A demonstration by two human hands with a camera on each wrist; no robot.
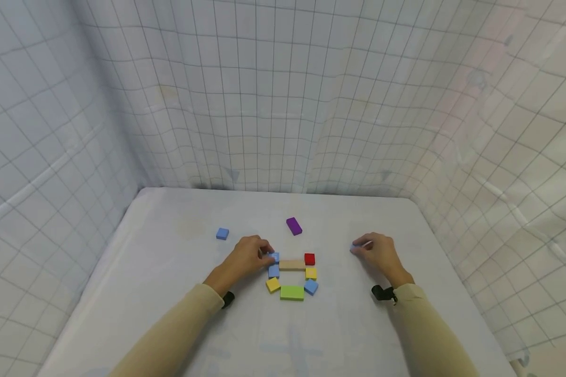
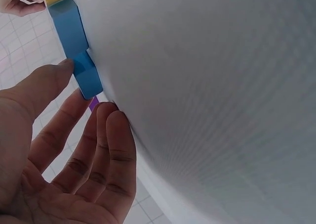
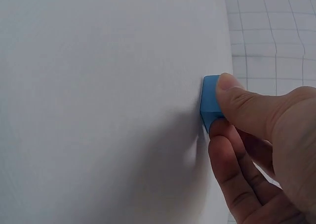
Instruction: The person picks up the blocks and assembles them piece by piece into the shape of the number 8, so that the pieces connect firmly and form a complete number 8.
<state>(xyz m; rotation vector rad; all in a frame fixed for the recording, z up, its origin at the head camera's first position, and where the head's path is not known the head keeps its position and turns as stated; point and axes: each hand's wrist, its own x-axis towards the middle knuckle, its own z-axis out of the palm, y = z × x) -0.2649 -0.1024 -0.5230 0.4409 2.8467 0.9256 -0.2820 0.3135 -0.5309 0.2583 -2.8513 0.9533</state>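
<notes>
My left hand [image 1: 250, 255] pinches a small blue block [image 2: 88, 78] between thumb and index finger, at the upper left corner of a ring of blocks. Another blue block [image 1: 274, 271] lies against it on the near side. To the right, apart from the ring, my right hand [image 1: 377, 254] holds a blue block [image 3: 211, 95] by thumb and fingertips at the table surface. A tan wooden strip [image 1: 292, 265], a red block [image 1: 309, 259], a yellow block [image 1: 311, 274], a tilted blue block [image 1: 311, 286], a lime green block [image 1: 292, 293] and a tilted yellow block [image 1: 273, 285] make up the ring.
On the white table [image 1: 179, 324], a purple block [image 1: 294, 226] lies beyond the ring. One more blue block [image 1: 222, 233] sits farther left, past my left hand. Gridded white curtains [image 1: 283, 104] hang behind the table and along both sides.
</notes>
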